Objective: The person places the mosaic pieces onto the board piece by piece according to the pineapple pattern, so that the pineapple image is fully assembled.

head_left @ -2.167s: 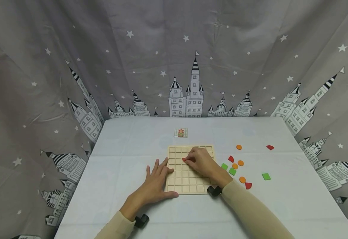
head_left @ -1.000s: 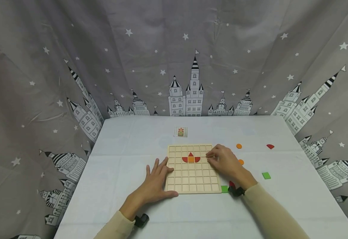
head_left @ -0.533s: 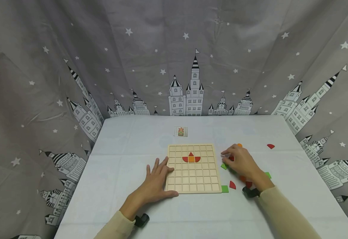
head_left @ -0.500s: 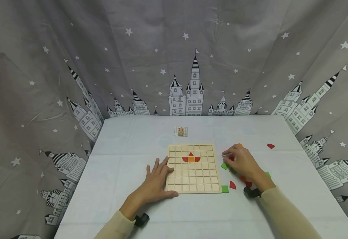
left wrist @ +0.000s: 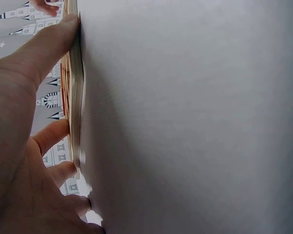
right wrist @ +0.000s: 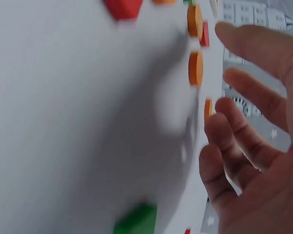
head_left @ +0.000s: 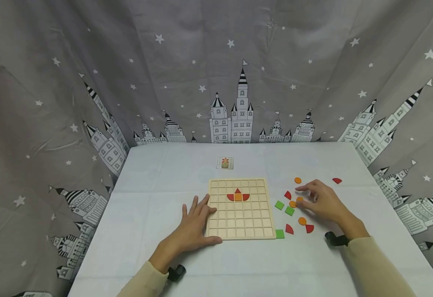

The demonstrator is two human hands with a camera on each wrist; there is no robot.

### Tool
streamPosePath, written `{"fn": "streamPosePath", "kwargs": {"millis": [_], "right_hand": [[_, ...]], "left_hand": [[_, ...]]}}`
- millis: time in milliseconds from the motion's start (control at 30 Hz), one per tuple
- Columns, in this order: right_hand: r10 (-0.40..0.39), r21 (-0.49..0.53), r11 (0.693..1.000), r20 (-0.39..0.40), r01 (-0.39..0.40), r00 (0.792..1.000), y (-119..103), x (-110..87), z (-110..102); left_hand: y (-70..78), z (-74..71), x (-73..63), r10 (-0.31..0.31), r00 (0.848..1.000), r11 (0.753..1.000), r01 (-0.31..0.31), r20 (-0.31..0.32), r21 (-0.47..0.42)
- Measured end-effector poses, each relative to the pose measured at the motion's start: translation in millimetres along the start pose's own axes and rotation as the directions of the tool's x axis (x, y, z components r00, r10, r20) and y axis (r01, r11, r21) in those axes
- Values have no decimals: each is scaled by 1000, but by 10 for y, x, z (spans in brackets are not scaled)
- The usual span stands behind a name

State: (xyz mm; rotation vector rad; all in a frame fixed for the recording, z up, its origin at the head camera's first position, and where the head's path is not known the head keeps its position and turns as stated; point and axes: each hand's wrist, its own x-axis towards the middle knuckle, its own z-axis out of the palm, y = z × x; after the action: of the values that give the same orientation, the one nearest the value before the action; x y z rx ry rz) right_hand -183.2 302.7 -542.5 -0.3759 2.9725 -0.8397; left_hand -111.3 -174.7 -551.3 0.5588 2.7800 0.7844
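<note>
My left hand (head_left: 190, 232) rests at the left edge of a wooden grid board (head_left: 240, 226), fingers spread, the thumb by its near corner. In the left wrist view the thumb and two fingers touch the board's edge (left wrist: 76, 102). A red triangle (head_left: 237, 191), an orange square (head_left: 237, 197) and two red quarter-circle pieces (head_left: 246, 198) lie in the grid. Right of the board, my right hand (head_left: 322, 202) holds nothing. Its thumb and index finger are apart, near an orange disc (head_left: 299, 199). In the right wrist view, orange discs (right wrist: 196, 69) sit beyond the fingertips.
Beside the board lie loose green squares (head_left: 289, 210), red quarter-circles (head_left: 287, 195) and more orange discs (head_left: 302, 221). One red quarter-circle (head_left: 337, 180) is farther right. A small picture card (head_left: 225, 163) lies behind the board. A grey castle-print curtain (head_left: 186, 74) hangs behind the table.
My right hand has moved right, from over the board to the loose pieces. The red quarter-circle it pinched at first now lies in the grid. The left hand has stayed in place.
</note>
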Motion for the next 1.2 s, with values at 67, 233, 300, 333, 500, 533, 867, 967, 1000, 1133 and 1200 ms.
{"fn": "streamPosePath", "kwargs": {"millis": [67, 233, 300, 333, 500, 533, 867, 967, 1000, 1133, 1200], "right_hand": [[8, 15, 1000, 16, -9, 1000, 58, -29, -37], [5, 35, 999, 51, -7, 999, 165, -58, -48], [4, 38, 999, 57, -7, 998, 184, -52, -33], [7, 39, 999, 59, -9, 998, 188, -47, -26], [23, 45, 999, 61, -26, 998, 160, -19, -5], [24, 47, 999, 63, -27, 998, 152, -15, -2], [14, 65, 998, 48, -17, 999, 117, 12, 21], [18, 62, 998, 47, -21, 999, 121, 22, 31], [21, 61, 998, 46, -23, 999, 123, 25, 35], [29, 65, 997, 43, -31, 999, 121, 30, 44], [28, 66, 997, 40, -31, 999, 113, 31, 46]], "left_hand": [[0, -1, 1, -1, 1000, 1000, 1, 2, 0], [-8, 1, 5, 0, 1000, 1000, 0, 2, 7], [-9, -1, 5, 0, 1000, 1000, 0, 1, 9], [-10, -2, 6, 0, 1000, 1000, 0, 1, 9], [-7, -3, 8, -1, 1000, 1000, 1, 0, -1], [-9, -1, 9, -2, 1000, 1000, 2, 1, 0], [-4, 1, 12, 1, 1000, 1000, -1, 0, 1], [-2, 2, 11, -2, 1000, 1000, 2, 2, 1], [0, 2, 10, -3, 1000, 1000, 3, 2, 4], [1, 2, 9, -7, 1000, 1000, 7, 5, 8], [0, -1, 9, -5, 1000, 1000, 5, 3, 6]]}}
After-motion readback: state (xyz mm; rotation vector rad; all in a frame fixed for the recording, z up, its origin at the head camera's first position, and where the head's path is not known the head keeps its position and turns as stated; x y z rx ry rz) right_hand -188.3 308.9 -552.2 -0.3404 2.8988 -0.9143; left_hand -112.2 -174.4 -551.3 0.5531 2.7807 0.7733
